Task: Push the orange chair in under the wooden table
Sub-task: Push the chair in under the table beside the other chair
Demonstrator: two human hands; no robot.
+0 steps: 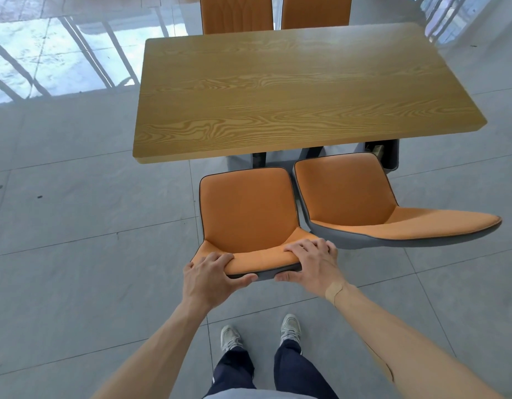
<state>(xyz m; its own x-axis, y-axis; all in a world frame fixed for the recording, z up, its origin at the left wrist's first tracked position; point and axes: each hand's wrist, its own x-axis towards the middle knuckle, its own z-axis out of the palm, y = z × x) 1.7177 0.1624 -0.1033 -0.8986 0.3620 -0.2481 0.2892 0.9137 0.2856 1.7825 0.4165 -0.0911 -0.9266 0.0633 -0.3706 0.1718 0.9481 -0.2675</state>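
at the near table edge, left hand point(210, 276) & right hand point(309, 262) both grip the orange chair point(246, 211) backrest top. chair seat sits just short of the wooden table point(292, 90), beside a 2nd orange chair point(349, 194).

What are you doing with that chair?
A person stands behind an orange chair and grips the top of its backrest with both hands, the left hand and the right hand. The chair faces the wooden table, but its seat is still out in front of the table edge, not tucked under. Another orange chair stands beside it on the right.
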